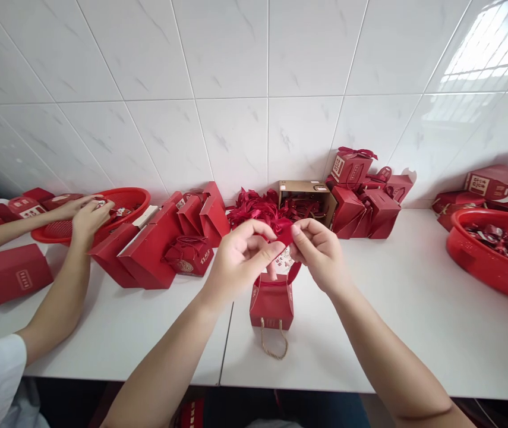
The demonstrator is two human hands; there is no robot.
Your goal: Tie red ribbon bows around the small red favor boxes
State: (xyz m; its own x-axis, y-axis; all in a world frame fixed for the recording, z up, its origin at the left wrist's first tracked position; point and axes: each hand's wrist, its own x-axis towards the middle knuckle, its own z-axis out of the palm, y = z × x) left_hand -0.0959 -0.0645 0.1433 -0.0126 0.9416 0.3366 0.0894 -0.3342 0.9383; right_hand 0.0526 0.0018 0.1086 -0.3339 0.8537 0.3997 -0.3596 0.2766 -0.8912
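- Left hand [245, 254] and right hand [324, 254]: both pinch a red fabric ribbon [284, 234] above a rope-handled red cardboard box [271, 305].
- Apparent step: ribbon-tying; next move likely needs even tension.

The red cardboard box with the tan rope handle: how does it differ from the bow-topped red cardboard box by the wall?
The rope-handled box rests on the white table; the bow-topped box sits atop other red boxes. The rope-handled box is partly hidden by the left hand; the bow-topped box is unobstructed. Both are red cardboard.
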